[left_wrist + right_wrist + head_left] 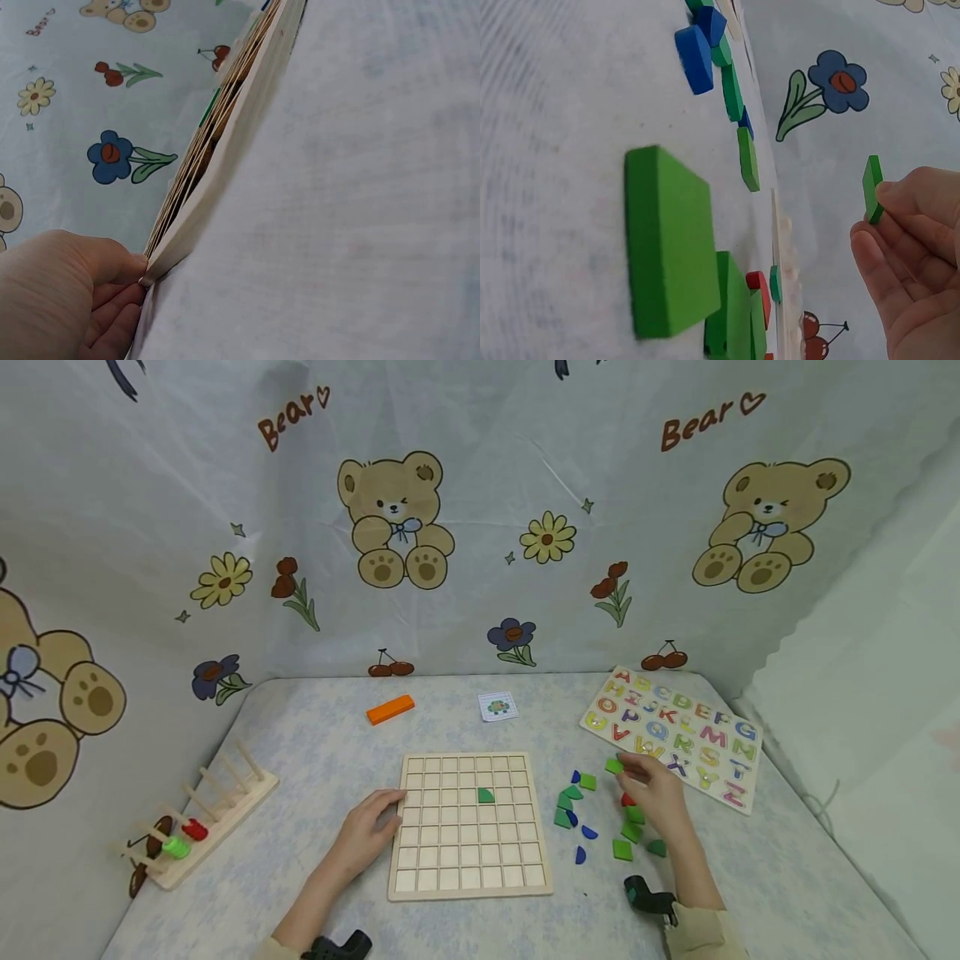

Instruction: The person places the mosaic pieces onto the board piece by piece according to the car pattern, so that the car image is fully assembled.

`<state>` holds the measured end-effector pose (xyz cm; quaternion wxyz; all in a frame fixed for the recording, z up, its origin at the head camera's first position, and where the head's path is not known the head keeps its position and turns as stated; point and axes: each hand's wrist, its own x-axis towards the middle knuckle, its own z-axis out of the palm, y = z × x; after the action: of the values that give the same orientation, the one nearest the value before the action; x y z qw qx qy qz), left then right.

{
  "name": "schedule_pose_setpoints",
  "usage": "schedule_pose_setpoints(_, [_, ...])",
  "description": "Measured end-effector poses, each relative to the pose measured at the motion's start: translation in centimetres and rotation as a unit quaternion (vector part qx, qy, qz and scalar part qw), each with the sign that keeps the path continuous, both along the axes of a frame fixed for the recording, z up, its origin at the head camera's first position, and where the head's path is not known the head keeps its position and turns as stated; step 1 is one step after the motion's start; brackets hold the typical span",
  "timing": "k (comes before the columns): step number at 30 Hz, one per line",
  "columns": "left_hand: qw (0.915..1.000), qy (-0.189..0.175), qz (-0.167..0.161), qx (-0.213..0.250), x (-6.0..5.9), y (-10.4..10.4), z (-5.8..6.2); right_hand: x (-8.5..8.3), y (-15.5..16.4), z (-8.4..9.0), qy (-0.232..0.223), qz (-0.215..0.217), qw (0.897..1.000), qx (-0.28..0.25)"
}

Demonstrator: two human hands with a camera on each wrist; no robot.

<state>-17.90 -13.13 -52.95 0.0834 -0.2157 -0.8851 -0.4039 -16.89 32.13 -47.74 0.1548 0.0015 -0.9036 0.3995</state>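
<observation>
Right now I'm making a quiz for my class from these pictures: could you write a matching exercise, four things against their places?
Things:
1. green tile
2. left hand
3. orange block
4. alphabet board

Places:
A. far side of the table
B. table's right side
C. pinched by the right hand
D. left edge of the grid board

Pairs: 1-C, 2-D, 3-A, 4-B

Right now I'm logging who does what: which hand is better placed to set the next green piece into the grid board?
Probably the right hand: it already pinches a green piece above the loose pieces. The left hand rests on the grid board, at its left edge, holding no piece.
</observation>
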Motion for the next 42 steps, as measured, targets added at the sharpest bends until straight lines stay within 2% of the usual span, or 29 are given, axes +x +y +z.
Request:
schedule_pose_setpoints(6, [0.9998, -0.019, 0.004, 0.0, 0.0, -0.1, 0.1, -0.5, -1.0, 0.5, 0.029, 0.025, 0.999, 0.001])
schedule_pose_setpoints(11, [0.9997, -0.026, -0.005, -0.003, 0.0, 0.1, 0.0, -0.7, -1.9, 0.4, 0.054, 0.043, 0.998, -0.007])
schedule_pose_setpoints(25, [0.9998, -0.016, -0.001, -0.007, -0.2, 0.1, -0.1, -2.0, -6.5, 1.6, 0.035, 0.084, 0.996, -0.015])
schedule_pose_setpoints(35, [0.9997, -0.023, 0.005, -0.002, 0.2, -0.3, 0.0, -3.1, -10.6, 1.7, 0.08, 0.157, 0.984, -0.017])
schedule_pose_setpoints(42, [0.9994, -0.034, 0.001, 0.003, 0.1, -0.1, 0.3, -3.2, -12.8, 1.9, 0.061, 0.185, 0.98, -0.03])
